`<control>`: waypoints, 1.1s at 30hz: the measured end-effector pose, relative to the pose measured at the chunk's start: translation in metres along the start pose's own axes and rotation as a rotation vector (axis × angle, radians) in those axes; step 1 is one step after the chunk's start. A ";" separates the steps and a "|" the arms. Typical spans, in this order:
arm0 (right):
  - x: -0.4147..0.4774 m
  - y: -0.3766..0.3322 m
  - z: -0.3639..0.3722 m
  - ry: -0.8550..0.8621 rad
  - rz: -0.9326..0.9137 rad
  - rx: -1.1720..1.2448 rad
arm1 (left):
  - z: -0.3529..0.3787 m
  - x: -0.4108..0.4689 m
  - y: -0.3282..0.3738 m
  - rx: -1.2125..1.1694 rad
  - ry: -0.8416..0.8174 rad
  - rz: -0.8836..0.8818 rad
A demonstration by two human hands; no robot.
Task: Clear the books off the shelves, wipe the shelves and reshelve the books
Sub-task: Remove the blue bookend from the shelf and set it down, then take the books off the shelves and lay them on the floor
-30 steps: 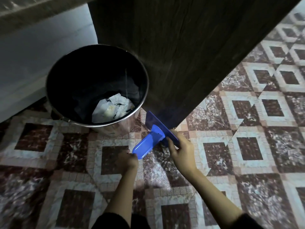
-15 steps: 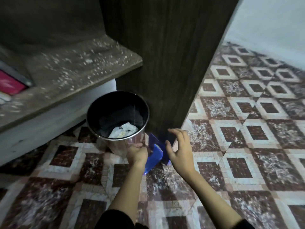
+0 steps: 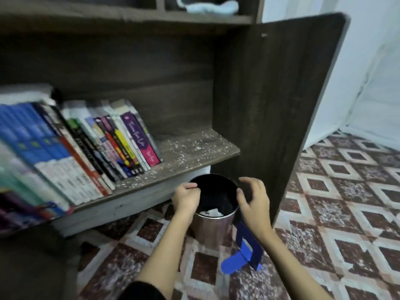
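Observation:
A dark wooden bookshelf (image 3: 270, 100) fills the upper view. Its lower shelf board (image 3: 194, 148) is speckled with white dust on the bare right part. A row of leaning books (image 3: 91, 148) fills its left part. Below the board stands a metal waste bin (image 3: 213, 224) with a black liner and crumpled paper inside. My left hand (image 3: 186, 198) grips the bin's left rim. My right hand (image 3: 253, 202) hovers at the right rim with fingers curved and nothing in them. A blue dustpan (image 3: 244, 254) stands on the floor beside the bin, leaning by my right wrist.
A pale blue cloth (image 3: 207, 6) lies on the upper shelf. The shelf's side panel (image 3: 281, 126) stands just right of the bin. Patterned floor tiles (image 3: 346, 202) stretch to the right, up to a white wall (image 3: 368, 72).
Both hands let go of the blue dustpan, which now stands on the floor. They rose to the bin's rim. My view lifted, bringing the books and shelves into sight.

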State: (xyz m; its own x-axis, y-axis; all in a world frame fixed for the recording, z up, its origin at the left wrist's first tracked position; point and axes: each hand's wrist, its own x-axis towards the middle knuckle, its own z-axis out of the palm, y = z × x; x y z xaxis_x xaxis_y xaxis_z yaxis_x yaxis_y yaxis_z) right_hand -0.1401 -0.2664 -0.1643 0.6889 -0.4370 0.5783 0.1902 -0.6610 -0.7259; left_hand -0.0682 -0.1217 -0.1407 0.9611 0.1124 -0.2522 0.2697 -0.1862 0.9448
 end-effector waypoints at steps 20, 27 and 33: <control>0.068 -0.133 0.140 -0.430 -0.116 0.172 | -0.165 0.025 0.104 0.884 0.567 0.821; 0.099 -0.145 0.190 -0.569 -0.113 0.045 | -0.182 0.069 0.121 1.267 0.580 0.762; 0.109 -0.137 0.213 -0.555 -0.117 0.031 | -0.178 0.096 0.110 1.221 0.762 0.894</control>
State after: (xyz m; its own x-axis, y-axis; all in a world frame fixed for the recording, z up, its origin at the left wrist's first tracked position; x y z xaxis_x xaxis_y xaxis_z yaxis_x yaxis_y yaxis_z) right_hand 0.0584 -0.0935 -0.0813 0.9248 0.0304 0.3793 0.3023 -0.6639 -0.6839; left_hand 0.0428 0.0428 -0.0241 0.6806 -0.0945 0.7265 -0.0668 -0.9955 -0.0669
